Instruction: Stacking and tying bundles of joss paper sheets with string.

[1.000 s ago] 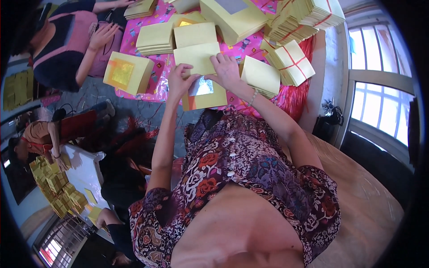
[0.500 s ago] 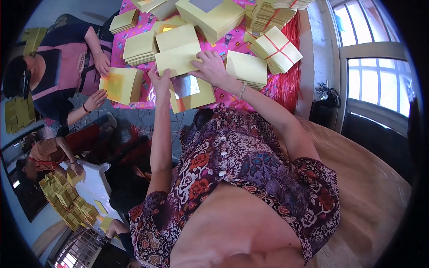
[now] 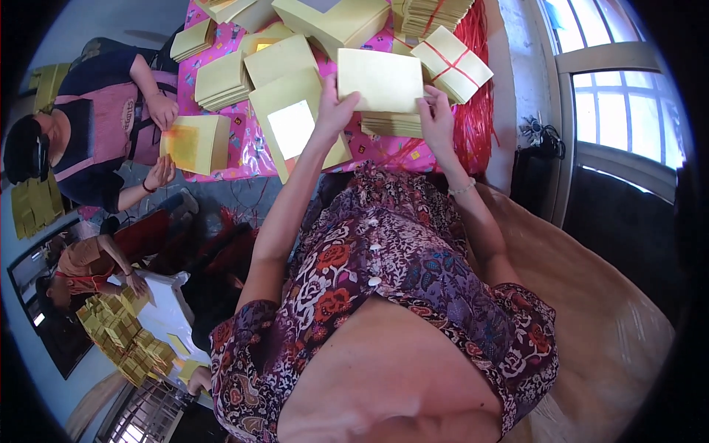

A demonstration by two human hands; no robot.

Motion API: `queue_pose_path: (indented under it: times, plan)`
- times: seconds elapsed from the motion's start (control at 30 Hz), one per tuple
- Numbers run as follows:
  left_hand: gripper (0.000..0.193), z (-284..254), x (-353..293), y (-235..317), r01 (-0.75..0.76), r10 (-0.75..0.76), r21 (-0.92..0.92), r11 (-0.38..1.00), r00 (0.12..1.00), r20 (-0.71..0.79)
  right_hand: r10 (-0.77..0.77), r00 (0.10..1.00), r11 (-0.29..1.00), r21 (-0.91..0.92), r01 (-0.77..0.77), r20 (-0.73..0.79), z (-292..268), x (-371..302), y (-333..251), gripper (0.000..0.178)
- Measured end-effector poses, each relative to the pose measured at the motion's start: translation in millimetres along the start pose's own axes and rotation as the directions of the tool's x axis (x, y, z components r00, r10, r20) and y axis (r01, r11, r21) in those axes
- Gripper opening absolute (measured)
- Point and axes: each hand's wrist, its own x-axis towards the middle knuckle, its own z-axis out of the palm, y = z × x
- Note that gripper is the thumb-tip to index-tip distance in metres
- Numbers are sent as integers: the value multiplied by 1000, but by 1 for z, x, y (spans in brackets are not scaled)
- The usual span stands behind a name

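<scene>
A folded bundle of pale yellow paper (image 3: 380, 79) is held up between both my hands. My left hand (image 3: 336, 112) grips its lower left corner, and my right hand (image 3: 436, 118) pinches its right edge. Right under it sits a stack of folded yellow paper (image 3: 390, 125), partly hidden. To the left of my left hand, a yellow sheet with a silver-white square (image 3: 290, 127) lies tilted at the table's near edge. Behind that sheet rests another plain yellow paper bundle (image 3: 279, 62).
Yellow stacks (image 3: 221, 77) cover the pink patterned table (image 3: 190, 103). A bundle tied with red string (image 3: 454, 65) lies at right, beside hanging red strands (image 3: 478, 125). At left, a co-worker's hands (image 3: 160, 111) touch a yellow block (image 3: 210, 144). People work at a white table (image 3: 166, 303) behind.
My hands have carried the paper bundle rightward, from over the silver-square sheet to above the right-hand stack. My right hand has shifted to the bundle's right edge.
</scene>
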Motion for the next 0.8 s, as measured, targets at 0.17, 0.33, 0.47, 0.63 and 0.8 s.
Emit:
queue_pose_path:
  times: [0.17, 0.33, 0.47, 0.63, 0.8]
  plan:
    - [50, 13, 8, -39, 47, -61, 293, 955, 997, 39, 0, 1000, 985, -175, -4, -24, -20, -12, 6, 29]
    - [44, 16, 12, -62, 52, -85, 513, 857, 996, 40, -61, 998, 946, -319, 54, -11, -25, -16, 19, 27]
    - [49, 16, 13, -72, 131, -163, 657, 743, 987, -12, -79, 997, 907, -413, 81, 21, -24, -18, 29, 25]
    - [52, 17, 15, -80, 167, -218, 730, 663, 976, -26, 37, 998, 904, -427, -15, 44, -24, -20, 45, 26]
    - [58, 16, 19, -85, 201, -244, 673, 712, 969, -32, 84, 995, 912, -407, -55, 54, -29, -19, 49, 27]
